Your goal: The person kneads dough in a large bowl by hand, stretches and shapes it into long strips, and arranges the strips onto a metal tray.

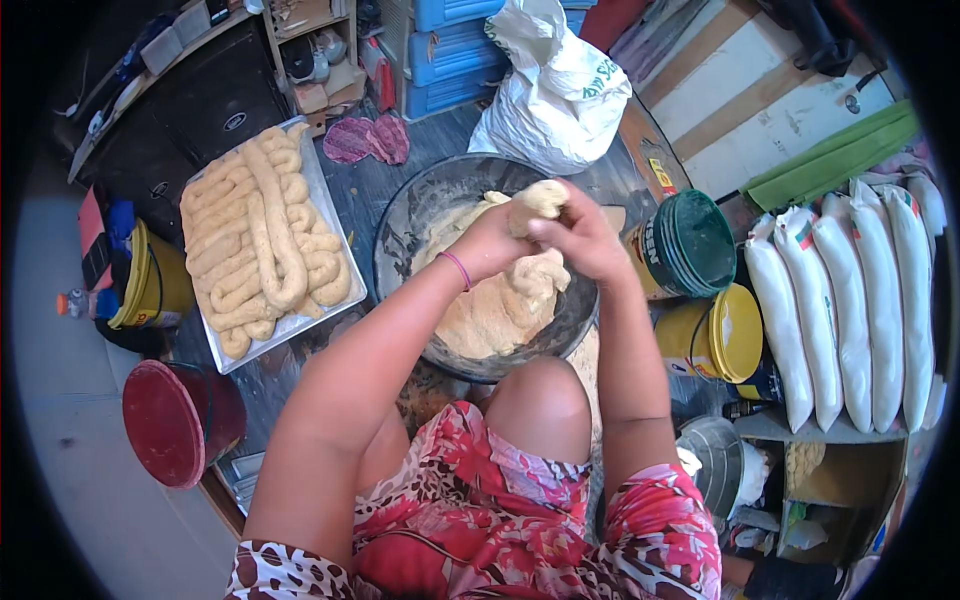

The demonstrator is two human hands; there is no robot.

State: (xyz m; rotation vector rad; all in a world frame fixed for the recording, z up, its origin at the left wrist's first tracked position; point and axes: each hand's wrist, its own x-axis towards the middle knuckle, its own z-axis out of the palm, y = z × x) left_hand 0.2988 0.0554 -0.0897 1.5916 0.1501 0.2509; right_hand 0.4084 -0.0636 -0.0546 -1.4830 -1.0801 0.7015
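A lump of pale dough (540, 204) is held between my two hands, above a round black basin (402, 190). My left hand (492, 245) closes around it from the left, a pink band at the wrist. From the right, my right hand (588, 238) curls its fingers against the same lump. Below them in the basin lies a larger mass of dough (490, 318), with a thick fold of it just under the right hand. Part of that mass is hidden by my hands.
At left, a tray (353, 290) carries long coiled dough ropes. A red bucket (160, 425) and a yellow bucket (165, 275) stand near it. Right of the basin are a green tub (690, 245), a yellow pail (735, 335) and several filled white bags (790, 320). Behind sits a white sack (545, 100).
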